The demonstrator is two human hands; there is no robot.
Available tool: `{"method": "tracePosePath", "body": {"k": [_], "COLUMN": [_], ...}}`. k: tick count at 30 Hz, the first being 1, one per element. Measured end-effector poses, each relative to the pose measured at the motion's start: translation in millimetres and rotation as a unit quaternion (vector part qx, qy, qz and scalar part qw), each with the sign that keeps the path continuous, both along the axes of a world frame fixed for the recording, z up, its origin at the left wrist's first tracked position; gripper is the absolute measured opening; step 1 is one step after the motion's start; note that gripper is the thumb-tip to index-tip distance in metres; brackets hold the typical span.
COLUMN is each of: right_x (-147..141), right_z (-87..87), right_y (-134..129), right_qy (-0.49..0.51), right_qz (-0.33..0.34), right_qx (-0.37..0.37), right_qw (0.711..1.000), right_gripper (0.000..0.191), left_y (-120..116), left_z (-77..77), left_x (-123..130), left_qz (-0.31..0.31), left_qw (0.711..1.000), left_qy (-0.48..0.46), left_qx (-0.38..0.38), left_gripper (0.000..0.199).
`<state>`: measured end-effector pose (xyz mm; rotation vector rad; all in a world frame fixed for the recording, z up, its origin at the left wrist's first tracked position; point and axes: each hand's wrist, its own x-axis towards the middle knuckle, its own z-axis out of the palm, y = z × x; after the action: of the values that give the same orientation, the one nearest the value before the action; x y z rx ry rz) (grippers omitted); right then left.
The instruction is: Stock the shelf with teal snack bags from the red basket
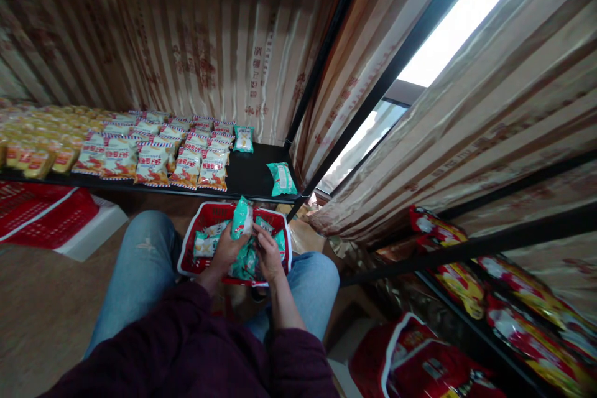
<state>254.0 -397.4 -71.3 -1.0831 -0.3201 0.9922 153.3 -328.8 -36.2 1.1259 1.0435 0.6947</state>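
Over the red basket [187,242], my left hand [227,250] is closed around a teal and white snack bag [242,219], which stands up between my hands. My right hand [267,253] is closed too, its fingertips pinched at the right edge of this bag. More teal snack bags [243,266] lie in the basket beneath my hands, partly hidden by them. On the black shelf [249,177] just beyond, one teal bag [281,179] lies near the right corner and another teal bag [243,138] stands at the back, beside the white and orange snack bags [152,163].
Small yellow packs [41,143] crowd the shelf's left part. A red crate [37,211] lies below it. Black rack posts [326,68] stand before the curtain [209,31]. On the right are a shelf of red and yellow packs [527,336] and a red basket [368,360].
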Motion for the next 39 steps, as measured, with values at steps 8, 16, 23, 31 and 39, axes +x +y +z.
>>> {"method": "tracePosePath", "body": {"k": [8,16,23,31,39], "right_x": [-1,-2,-1,-2,-6], "right_z": [-9.2,-21.4,-19.7,-17.2,-9.0], "right_y": [6,9,8,7,6], "right_qy": [0.03,0.015,-0.002,0.007,0.011], "right_qz": [-0.035,-0.016,-0.024,-0.013,0.021], "right_qx": [-0.002,0.017,0.019,0.012,0.022], "right_qw": [0.999,1.0,1.0,1.0,0.999], "right_gripper": [0.044,0.045,0.048,0.052,0.043], "left_y": [1,0,0,2,2], "left_z": [7.1,11.2,8.7,9.8,9.6], "left_x": [-6,-10,-9,-6,-8], "left_qz": [-0.014,-0.005,-0.024,-0.002,-0.024], "left_qw": [0.973,0.973,0.974,0.983,0.988], "left_qy": [-0.164,-0.117,-0.161,-0.131,-0.097], "left_qx": [-0.164,-0.2,-0.16,-0.131,-0.114], "left_gripper": [0.058,0.049,0.049,0.04,0.039]}}
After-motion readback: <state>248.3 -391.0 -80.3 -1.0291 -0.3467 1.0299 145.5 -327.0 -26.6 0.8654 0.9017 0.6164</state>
